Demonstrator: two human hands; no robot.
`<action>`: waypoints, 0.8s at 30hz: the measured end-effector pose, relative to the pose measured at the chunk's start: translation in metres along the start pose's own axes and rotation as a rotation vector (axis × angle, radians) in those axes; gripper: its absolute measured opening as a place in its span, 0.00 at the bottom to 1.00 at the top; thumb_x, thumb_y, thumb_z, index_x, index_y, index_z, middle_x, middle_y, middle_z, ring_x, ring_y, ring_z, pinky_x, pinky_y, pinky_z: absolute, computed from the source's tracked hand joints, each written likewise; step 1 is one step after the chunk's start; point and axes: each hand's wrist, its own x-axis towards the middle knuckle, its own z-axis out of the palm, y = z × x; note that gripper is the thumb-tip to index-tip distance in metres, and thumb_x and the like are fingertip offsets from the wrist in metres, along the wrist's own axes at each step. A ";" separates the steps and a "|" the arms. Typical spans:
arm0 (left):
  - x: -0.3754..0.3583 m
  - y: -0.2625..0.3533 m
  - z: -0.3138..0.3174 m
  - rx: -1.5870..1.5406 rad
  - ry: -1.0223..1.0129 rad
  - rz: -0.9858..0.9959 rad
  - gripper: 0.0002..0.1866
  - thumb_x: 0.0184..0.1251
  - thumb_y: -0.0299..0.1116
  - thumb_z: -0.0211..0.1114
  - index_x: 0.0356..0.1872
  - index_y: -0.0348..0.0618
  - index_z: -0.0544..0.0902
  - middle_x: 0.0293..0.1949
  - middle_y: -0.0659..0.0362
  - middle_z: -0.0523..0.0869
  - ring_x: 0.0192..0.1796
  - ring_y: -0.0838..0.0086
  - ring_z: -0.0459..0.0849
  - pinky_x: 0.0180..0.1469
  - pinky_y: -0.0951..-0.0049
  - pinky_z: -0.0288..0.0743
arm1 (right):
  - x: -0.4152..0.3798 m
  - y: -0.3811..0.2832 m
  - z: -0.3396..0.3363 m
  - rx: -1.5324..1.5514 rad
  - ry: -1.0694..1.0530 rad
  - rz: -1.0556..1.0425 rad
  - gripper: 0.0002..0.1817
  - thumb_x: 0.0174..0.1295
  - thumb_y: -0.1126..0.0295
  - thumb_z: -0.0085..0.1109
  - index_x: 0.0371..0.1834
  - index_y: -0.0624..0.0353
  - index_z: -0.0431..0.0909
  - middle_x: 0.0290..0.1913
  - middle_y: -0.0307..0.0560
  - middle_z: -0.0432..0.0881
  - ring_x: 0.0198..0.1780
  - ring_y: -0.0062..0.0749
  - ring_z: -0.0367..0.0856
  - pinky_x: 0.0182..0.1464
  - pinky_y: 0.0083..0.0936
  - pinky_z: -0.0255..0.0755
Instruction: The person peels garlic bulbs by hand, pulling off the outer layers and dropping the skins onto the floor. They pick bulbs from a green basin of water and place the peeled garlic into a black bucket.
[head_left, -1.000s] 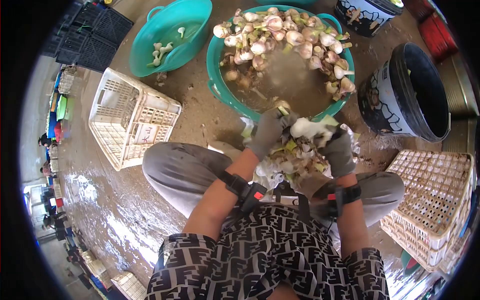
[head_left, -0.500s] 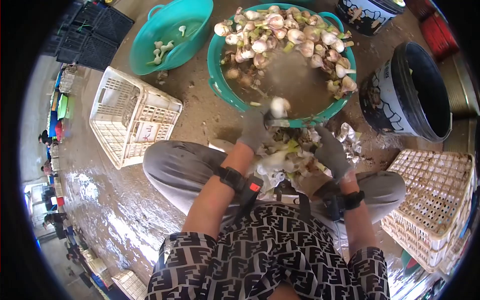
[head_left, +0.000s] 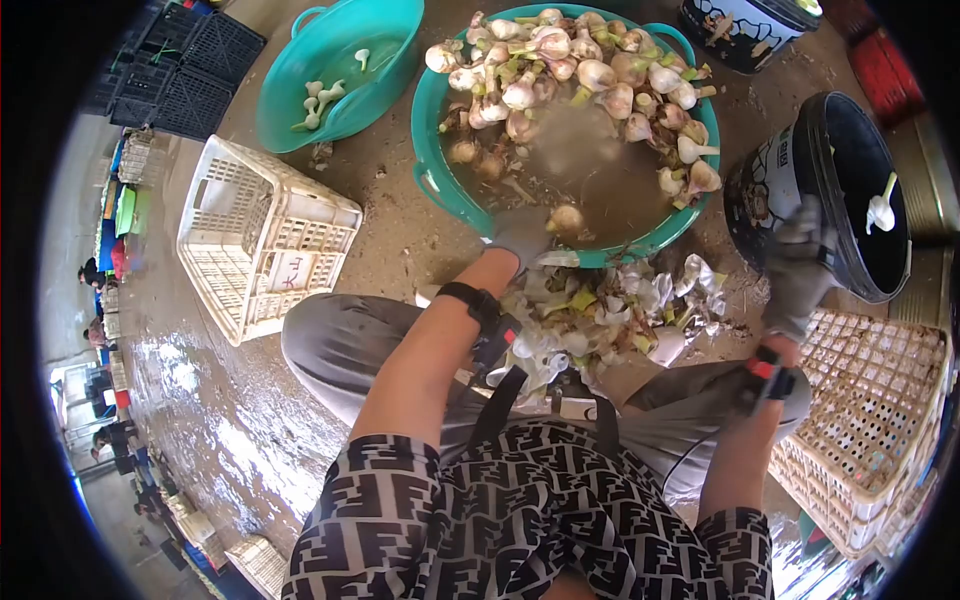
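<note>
My left hand, in a grey glove, reaches over the near rim of a round green tub. Its fingers are closed at a brownish garlic bulb, low over the muddy water; the fingertips are partly hidden. More garlic bulbs are heaped at the tub's far side. On the right, my gloved right hand is at the near side of a black bucket, fingers apart and slightly blurred, holding nothing visible. A clean white garlic bulb with a stem shows within the bucket's mouth, apart from the hand.
Garlic peelings lie between my legs and the tub. A green basin with several trimmed bulbs is at the upper left. White crates stand left, and a dirty perforated crate right. Another bucket is at the back.
My right hand has moved from the peelings up and right to the black bucket, where a white garlic bulb now appears. My left hand has shifted slightly forward over the tub's rim.
</note>
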 end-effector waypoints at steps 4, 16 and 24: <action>0.018 -0.004 0.014 -0.121 0.056 0.033 0.20 0.54 0.36 0.60 0.50 0.45 0.77 0.49 0.50 0.81 0.52 0.58 0.79 0.54 0.62 0.71 | -0.026 0.087 -0.051 -1.015 -0.144 0.247 0.21 0.57 0.69 0.57 0.55 0.61 0.72 0.39 0.42 0.79 0.35 0.26 0.76 0.37 0.22 0.73; -0.051 0.061 -0.046 -0.330 0.308 0.590 0.27 0.51 0.38 0.65 0.54 0.44 0.72 0.50 0.52 0.80 0.51 0.61 0.79 0.52 0.67 0.73 | -0.063 0.156 0.043 -1.692 -0.352 0.144 0.16 0.48 0.67 0.67 0.41 0.58 0.80 0.32 0.49 0.81 0.34 0.44 0.80 0.38 0.31 0.73; -0.074 0.044 0.032 -1.155 0.184 0.414 0.32 0.54 0.40 0.70 0.59 0.45 0.68 0.45 0.56 0.78 0.43 0.71 0.79 0.45 0.73 0.75 | -0.079 0.140 0.036 -0.782 0.004 0.597 0.10 0.56 0.69 0.60 0.35 0.65 0.78 0.23 0.41 0.79 0.19 0.22 0.75 0.20 0.18 0.68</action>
